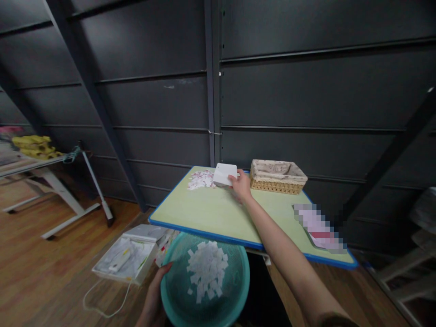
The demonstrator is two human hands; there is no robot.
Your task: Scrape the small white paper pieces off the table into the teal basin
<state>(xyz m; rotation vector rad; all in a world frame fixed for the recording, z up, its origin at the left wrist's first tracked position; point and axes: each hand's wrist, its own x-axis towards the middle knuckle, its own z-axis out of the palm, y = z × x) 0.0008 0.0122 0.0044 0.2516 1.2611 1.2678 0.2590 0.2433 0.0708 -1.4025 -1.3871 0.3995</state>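
Observation:
My left hand [157, 287] grips the left rim of a round teal plastic basket [241, 286], below the table's front edge. Small white rectangular pieces [206, 268], like cut paper, lie heaped inside it. Over the far part of the table, my right hand [241, 185] is closed on the right side of a flat white box-like thing [225, 172]; its exact kind is unclear. Just left of that thing spreads a pile of small white and pinkish pieces [200, 179]. Whether the white thing touches the tabletop I cannot tell.
The pale green table [190, 211] has a blue edge. A cloth-lined wicker basket [277, 177] stands at its back right, and a blurred-out flat object [318, 227] lies at right. An open white box [126, 259] with a cord sits low at left. Dark wall panels rise behind.

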